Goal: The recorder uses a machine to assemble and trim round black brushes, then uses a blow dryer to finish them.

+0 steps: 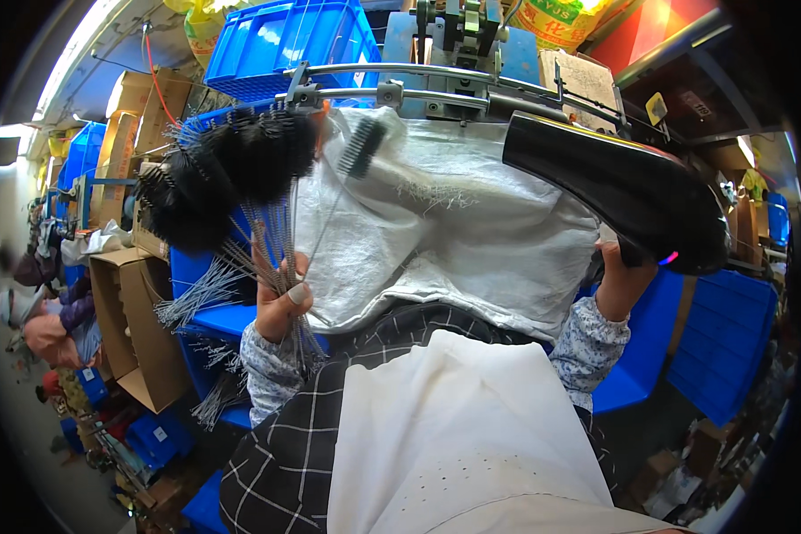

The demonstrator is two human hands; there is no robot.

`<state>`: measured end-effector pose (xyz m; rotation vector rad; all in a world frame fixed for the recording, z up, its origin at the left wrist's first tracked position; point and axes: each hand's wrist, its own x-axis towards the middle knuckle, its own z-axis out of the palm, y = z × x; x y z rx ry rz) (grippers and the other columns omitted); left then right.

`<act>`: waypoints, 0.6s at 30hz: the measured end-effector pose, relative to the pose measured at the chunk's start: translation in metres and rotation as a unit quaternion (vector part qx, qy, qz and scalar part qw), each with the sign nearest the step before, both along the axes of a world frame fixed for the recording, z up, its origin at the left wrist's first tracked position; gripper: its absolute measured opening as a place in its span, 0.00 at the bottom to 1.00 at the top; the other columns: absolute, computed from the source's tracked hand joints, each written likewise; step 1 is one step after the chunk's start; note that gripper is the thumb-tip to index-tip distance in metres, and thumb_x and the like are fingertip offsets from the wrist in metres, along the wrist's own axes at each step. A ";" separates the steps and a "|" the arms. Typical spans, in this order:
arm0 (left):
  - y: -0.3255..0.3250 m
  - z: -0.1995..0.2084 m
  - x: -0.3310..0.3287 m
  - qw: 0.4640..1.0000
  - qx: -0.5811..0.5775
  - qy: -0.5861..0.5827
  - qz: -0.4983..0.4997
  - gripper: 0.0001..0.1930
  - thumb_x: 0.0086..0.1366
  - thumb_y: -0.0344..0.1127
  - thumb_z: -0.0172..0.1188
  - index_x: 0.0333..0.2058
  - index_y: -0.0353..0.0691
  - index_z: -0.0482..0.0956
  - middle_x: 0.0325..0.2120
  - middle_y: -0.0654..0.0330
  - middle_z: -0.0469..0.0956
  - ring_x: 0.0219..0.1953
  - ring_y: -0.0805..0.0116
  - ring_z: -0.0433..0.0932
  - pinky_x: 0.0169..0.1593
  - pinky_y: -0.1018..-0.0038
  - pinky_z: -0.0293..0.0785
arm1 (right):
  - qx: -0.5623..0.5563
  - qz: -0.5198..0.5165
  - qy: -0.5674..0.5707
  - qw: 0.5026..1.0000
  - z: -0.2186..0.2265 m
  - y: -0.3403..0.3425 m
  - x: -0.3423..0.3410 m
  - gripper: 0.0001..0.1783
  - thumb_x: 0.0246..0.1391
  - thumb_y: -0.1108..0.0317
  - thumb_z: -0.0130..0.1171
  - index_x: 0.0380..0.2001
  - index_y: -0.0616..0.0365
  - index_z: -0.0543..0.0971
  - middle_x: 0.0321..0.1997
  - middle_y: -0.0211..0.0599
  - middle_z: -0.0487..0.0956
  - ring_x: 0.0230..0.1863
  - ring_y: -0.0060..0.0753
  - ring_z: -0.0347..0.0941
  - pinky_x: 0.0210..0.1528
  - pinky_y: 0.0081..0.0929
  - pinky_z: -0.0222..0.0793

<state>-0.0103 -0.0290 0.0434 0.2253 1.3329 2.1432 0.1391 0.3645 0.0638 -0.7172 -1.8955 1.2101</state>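
- The person's left hand [280, 307] pinches a bunch of black bristle brushes [280, 151] by their twisted-wire stems [280, 227]; its grip is pressed together, the thumb lying across the wires.
- The brushes' bristle heads fan out above that hand, crowded against one another, while the lower ends of the stems come out beneath it.
- One single brush [362, 149] stands apart to the right of the crowded heads, tilted, its thin stem slanting down toward the left hand.
- The right hand [623, 276] has its grip wrapped around a glossy black hair dryer [610, 182], beneath the barrel; some of its fingers are hidden. The dryer's narrower end points up and left, toward the brushes but well apart from them.
- A white woven sack [472, 240] spreads, creased and frayed, between the two hands.
- Nearer the body are a white apron [445, 418] and a dark checked garment [280, 445].
- Left of the left hand lie more bundled wire stems [200, 294], next to an open cardboard box [138, 325].
- Beyond the sack are a machine with steel rods [427, 96] and a blue plastic crate [289, 49].
- Another blue crate [721, 343] leans at the right.
- A co-worker [49, 329] sits far off at the left.
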 end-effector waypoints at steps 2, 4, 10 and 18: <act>0.000 0.009 -0.003 0.999 -0.036 0.016 0.021 0.43 0.49 0.18 0.47 0.56 0.64 0.35 0.36 0.56 0.58 0.14 0.84 0.57 0.15 0.89 0.55 | -0.033 -0.021 0.013 0.999 0.002 0.004 0.001 0.18 0.33 0.68 0.64 0.30 0.65 0.73 0.26 0.34 0.75 0.25 0.24 0.71 0.28 0.18 0.68; -0.009 0.003 -0.008 0.993 -0.085 0.059 0.049 0.42 0.51 0.19 0.48 0.57 0.59 0.33 0.43 0.52 0.58 0.14 0.85 0.57 0.15 0.89 0.55 | -0.081 -0.020 0.057 0.995 -0.003 0.020 0.007 0.17 0.34 0.67 0.64 0.29 0.63 0.73 0.25 0.32 0.74 0.23 0.22 0.69 0.26 0.19 0.67; -0.064 -0.012 -0.019 0.987 0.060 0.027 0.149 0.27 0.59 0.31 0.46 0.55 0.37 0.47 0.38 0.54 0.65 0.12 0.84 0.56 0.15 0.87 0.54 | -0.214 -0.130 0.253 0.934 0.000 0.104 0.039 0.14 0.41 0.74 0.57 0.34 0.58 0.69 0.29 0.30 0.72 0.26 0.19 0.68 0.31 0.16 0.65; -0.070 0.022 -0.050 0.868 0.461 -0.050 0.178 0.15 0.57 0.27 0.47 0.42 0.30 0.58 0.13 0.64 0.61 0.11 0.78 0.58 0.17 0.83 0.57 | -0.295 -0.217 0.381 0.849 -0.118 0.228 0.053 0.21 0.35 0.88 0.49 0.37 0.64 0.61 0.35 0.45 0.69 0.37 0.44 0.68 0.41 0.35 0.71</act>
